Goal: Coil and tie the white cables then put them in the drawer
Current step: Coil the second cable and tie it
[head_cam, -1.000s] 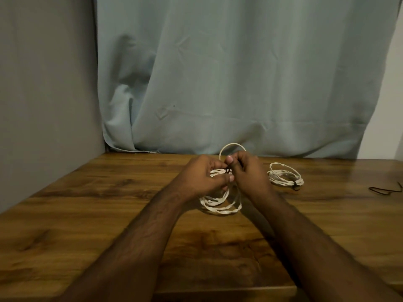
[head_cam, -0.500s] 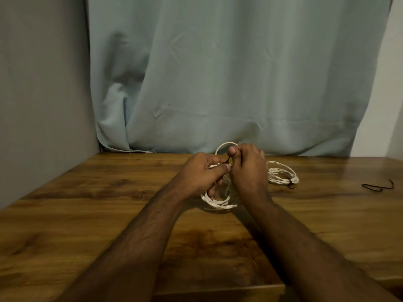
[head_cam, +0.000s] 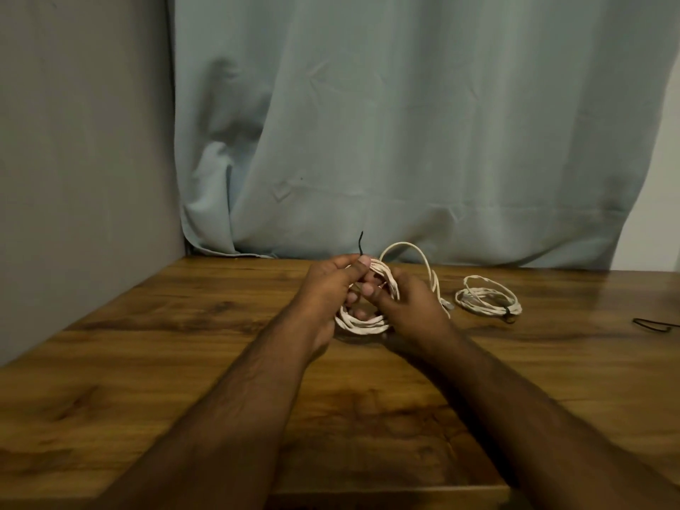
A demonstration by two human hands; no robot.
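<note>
Your left hand (head_cam: 327, 288) and right hand (head_cam: 408, 307) both grip the white cable coil (head_cam: 362, 322) just above the counter (head_cam: 147, 362), mid-frame; left fingers (head_cam: 364, 260) pinch a thin black tie (head_cam: 361, 242) that sticks up over the bundle, right fingers curl round the strands, one loose loop arching up behind them. Second white coil (head_cam: 487, 298), already bound with a dark tie, lies on the counter right of your hands; another black tie (head_cam: 655, 323) sits at the far right edge, curtain (head_cam: 404, 123) behind.

Dim wooden table (head_cam: 154, 347), grey wall (head_cam: 81, 141), pale-blue curtain (head_cam: 423, 123).
</note>
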